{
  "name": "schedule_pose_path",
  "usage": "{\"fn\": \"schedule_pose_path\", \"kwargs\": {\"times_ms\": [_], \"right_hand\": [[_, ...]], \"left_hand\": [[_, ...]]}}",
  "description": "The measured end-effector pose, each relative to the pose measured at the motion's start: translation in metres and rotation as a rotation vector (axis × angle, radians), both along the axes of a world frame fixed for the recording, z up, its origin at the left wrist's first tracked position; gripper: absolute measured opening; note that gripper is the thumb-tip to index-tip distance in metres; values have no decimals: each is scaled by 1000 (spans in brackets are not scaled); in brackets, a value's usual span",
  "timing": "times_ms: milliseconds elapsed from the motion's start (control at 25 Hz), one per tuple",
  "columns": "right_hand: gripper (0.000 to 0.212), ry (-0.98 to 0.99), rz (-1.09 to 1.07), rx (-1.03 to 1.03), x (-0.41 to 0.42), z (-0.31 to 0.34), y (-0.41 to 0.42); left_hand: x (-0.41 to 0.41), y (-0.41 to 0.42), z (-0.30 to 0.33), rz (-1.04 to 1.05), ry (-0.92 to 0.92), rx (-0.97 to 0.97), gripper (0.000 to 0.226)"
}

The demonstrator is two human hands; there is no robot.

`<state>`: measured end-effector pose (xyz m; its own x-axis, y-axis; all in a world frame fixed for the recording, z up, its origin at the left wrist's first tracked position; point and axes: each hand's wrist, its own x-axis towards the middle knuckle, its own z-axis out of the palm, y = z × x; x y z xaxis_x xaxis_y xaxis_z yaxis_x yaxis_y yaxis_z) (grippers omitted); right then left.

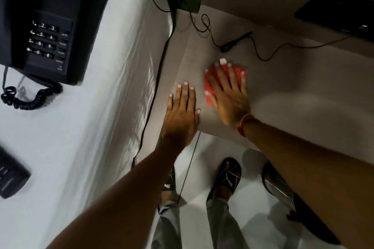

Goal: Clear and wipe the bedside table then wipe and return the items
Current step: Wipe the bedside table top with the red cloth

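Here, largest to smallest:
Bed [85, 127]: white sheet, filling the left side of the view, its edge running just beside the tabletop.
Tabletop [293, 91]: pale wood-grain surface at centre and right, mostly bare; both hands rest on its near-left part.
Telephone [46, 22]: black desk set lying on the bed at upper left, keypad facing up, its coiled cord [28, 97] curled on the sheet below it.
Dark device [11, 174]: a second black item on the bed at the left edge, cut off by the frame; what it is cannot be told.
Flat black item [340, 14]: lies on the tabletop at the far right corner, a thin cable [283, 48] trailing from it across the surface toward a small black plug [234, 43].
Bin [279, 186]: perforated metal, on the floor at lower right, partly hidden behind the right forearm.
Left hand [182, 115]: flat, palm down on the tabletop's near-left edge, fingers straight and slightly spread, holding nothing.
Right hand [228, 93]: spread flat, palm pressing down on the red cloth, fingers extended over it rather than curled; somewhat blurred.
Red cloth [208, 91]: folded, lying on the tabletop under the right hand, just beside the left hand; a small white tag seems to show at its far edge.
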<state>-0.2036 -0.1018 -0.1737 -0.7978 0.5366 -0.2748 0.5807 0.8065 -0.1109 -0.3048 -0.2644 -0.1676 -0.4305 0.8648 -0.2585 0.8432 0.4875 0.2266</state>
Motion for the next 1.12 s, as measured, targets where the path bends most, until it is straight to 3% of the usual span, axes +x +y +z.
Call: {"fn": "schedule_pose_path", "kwargs": {"times_ms": [240,360,560,880,1120], "right_hand": [[63,41,-114,-43,-61,4,87],[62,30,-142,29,-37,-1,39],[65,-34,-9,-32,60,15,-25],[64,42,-240,39,18,10,112],[67,-16,-196,0,109,13,11]], "left_hand": [[7,7,0,70,11,-6,68],[3,8,-2,73,16,8,66],[1,36,-2,113,9,6,65],[21,66,-4,47,64,46,65],[25,75,2,13,59,2,66]]}}
